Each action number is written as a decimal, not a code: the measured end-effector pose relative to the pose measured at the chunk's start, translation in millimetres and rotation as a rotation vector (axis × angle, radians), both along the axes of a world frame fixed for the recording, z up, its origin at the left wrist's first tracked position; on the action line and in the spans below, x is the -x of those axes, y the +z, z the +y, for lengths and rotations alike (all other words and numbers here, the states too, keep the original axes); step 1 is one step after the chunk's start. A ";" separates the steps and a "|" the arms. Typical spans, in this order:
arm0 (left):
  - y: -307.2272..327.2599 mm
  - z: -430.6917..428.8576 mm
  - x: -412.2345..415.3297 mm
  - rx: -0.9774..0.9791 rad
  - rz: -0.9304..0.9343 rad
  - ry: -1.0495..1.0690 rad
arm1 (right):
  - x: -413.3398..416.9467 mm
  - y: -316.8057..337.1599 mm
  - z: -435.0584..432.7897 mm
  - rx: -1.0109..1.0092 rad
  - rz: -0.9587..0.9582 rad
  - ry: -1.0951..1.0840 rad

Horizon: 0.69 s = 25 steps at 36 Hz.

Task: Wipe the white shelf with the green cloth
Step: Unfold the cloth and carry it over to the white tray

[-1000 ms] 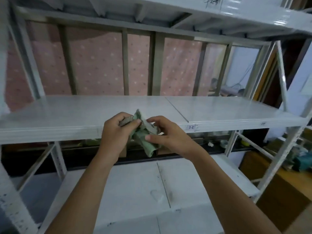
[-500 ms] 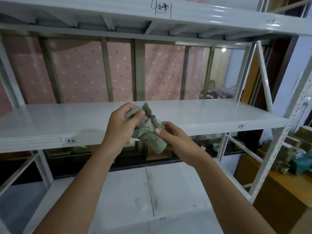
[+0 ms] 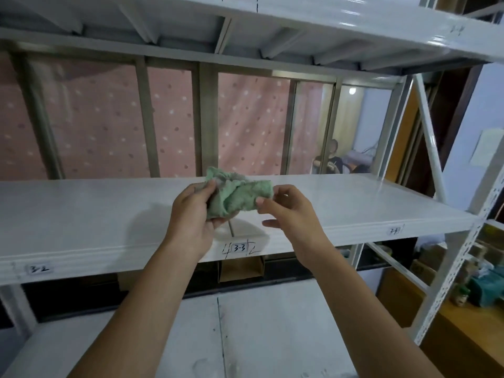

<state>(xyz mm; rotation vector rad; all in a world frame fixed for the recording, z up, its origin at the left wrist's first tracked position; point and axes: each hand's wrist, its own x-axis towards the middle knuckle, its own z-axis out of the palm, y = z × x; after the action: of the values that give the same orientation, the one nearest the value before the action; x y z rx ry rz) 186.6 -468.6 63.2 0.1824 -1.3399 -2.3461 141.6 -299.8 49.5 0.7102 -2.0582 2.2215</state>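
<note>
Shelf [image 3: 81,214]: white metal board at chest height, glossy, top bare; a seam runs back from the front lip near the middle.

Label, left [image 3: 39,269]: small tag on the front lip, hand-written "3-2".

Curtain [image 3: 103,124]: pink with pale and dark dots, behind grey uprights at the back of the rack.

Left hand [image 3: 191,214]: raised over the shelf's front half, fingers curled, thumb on top, gripping the left part of the cloth.

Cloth [image 3: 237,195]: green, terry-like, crumpled into a wad, held in the air above the middle of the shelf, between the two hands; whether it touches the board cannot be told. Its shadow falls on the board beneath.

Label, middle [image 3: 239,248]: tag on the lip below the hands, "3-3", with pen strokes on either side.

Right hand [image 3: 289,211]: thumb and forefinger pinch the cloth's right end; the other fingers are loosely spread below, off the cloth.

Lower shelf [image 3: 259,336]: white, scuffed, with a dark seam down the centre.

Upper shelf [image 3: 327,20]: white, seen from below, ribs showing; writing on its lip is cut off or blurred.

Label, right [image 3: 394,231]: tag on the lip, starts "3-", remainder unclear.

Upright [image 3: 463,255]: white perforated post at the shelf's right end.
</note>
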 end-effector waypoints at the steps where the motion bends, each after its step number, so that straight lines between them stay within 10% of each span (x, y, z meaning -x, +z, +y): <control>1: -1.0 2.9 5.1 -0.002 0.006 0.002 | 5.5 1.6 1.3 0.022 -0.051 0.013; 17: 0.8 34.1 22.8 -0.447 -0.009 0.032 | 37.3 -1.4 24.9 0.155 -0.212 0.164; 25: -0.1 80.9 8.1 -0.468 0.009 0.060 | 29.0 1.1 58.5 0.190 0.039 0.138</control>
<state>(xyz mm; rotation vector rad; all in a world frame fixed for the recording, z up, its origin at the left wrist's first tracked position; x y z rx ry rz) 178.4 -387.7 63.0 0.3439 -0.7487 -2.5665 112.6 -241.3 50.5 0.8939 -1.7998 2.4129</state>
